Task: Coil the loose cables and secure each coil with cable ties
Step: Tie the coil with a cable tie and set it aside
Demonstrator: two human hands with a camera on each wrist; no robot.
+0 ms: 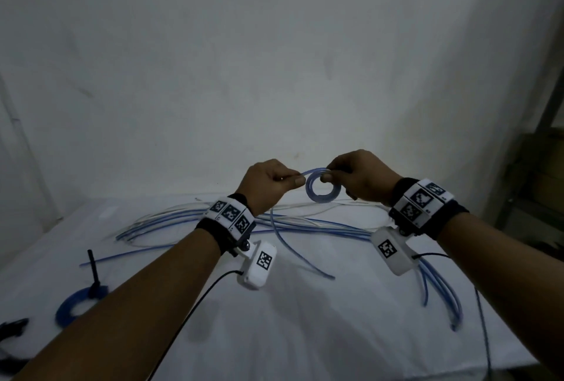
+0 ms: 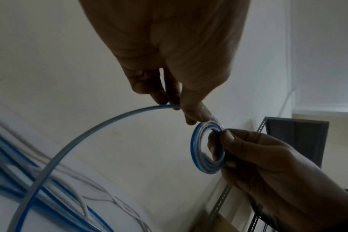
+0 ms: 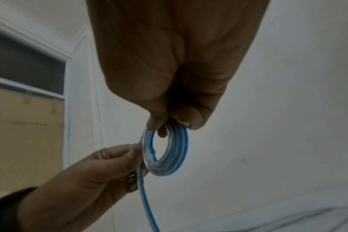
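From the head camera: my right hand (image 1: 360,177) pinches a small flat coil of translucent blue-and-white cable (image 1: 322,186), held up in the air above the far edge of the white cloth-covered table (image 1: 305,335). My left hand (image 1: 270,182) pinches the free tail of the same cable (image 1: 293,246) just beside the coil; the tail drops to the middle of the table. More loose blue and white cables (image 1: 320,225) lie tangled across the far half. A finished dark-blue coil with a black tie standing up from it (image 1: 79,301) sits near the left edge.

From the left wrist camera: my left thumb and fingers clamp the tail where it meets the coil (image 2: 205,150). The tail arcs away in one wide, smooth curve.

From the right wrist camera: my right thumb (image 3: 191,117) presses the stacked turns flat, a fingertip through the centre.

To do this step well, I judge I should keep that thumb firm so the turns cannot spring apart, feed the tail with light tension, and lay each new turn flush against the last, letting the cable roll between my fingers to shed twist.
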